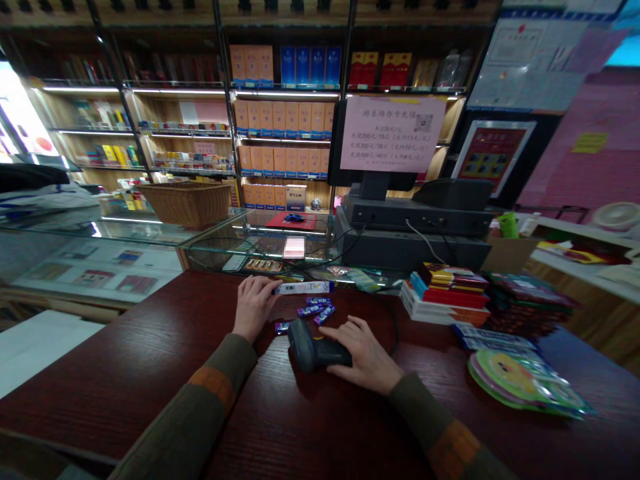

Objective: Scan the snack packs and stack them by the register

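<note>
The left hand [256, 305] pinched the left end of a white packet [306, 288], whose long axis ran from left to right. The right hand [364, 355] was closed around the handle of a dark scanner [311, 348], nearer than the packet, with its head at the left. Between them lay small purple packets [308, 311]; stacked boxes [443, 313] stood at right.

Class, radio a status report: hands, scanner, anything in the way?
Left hand at end of long packet. Right hand gripping scanner. Small purple packets close by, perhaps obstructing.
</note>
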A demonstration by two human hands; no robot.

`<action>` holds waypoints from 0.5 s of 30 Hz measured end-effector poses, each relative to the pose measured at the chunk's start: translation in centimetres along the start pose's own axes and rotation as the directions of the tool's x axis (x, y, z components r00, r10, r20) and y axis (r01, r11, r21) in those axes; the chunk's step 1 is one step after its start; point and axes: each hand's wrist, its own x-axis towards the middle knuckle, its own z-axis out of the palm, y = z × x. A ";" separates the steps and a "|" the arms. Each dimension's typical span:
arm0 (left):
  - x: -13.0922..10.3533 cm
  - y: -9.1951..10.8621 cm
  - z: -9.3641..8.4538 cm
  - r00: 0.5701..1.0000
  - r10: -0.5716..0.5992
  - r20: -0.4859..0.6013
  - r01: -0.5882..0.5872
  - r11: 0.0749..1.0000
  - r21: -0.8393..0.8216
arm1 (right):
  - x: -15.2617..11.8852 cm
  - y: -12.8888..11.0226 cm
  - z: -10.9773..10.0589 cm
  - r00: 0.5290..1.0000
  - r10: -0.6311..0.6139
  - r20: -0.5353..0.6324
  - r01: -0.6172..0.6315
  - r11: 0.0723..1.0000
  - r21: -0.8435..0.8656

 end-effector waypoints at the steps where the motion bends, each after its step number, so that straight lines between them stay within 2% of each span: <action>1: 0.0 0.0 0.0 1.000 0.000 -0.002 0.000 1.000 -0.001 | 0.0 0.0 0.1 1.000 -0.003 0.015 0.003 1.000 0.000; 6: 0.0 0.1 -0.1 1.000 0.008 -0.011 -0.008 1.000 0.004 | 0.0 0.3 0.6 0.999 -0.006 0.038 0.006 1.000 -0.001; 11: 0.1 0.2 -0.2 0.999 0.025 -0.027 -0.025 1.000 0.002 | 0.0 0.2 0.3 0.999 0.023 0.023 -0.024 0.998 0.054; 15: 0.2 0.2 -0.1 0.999 0.035 -0.026 -0.036 0.999 -0.009 | 0.5 0.5 0.0 0.982 0.138 -0.127 -0.117 0.979 0.165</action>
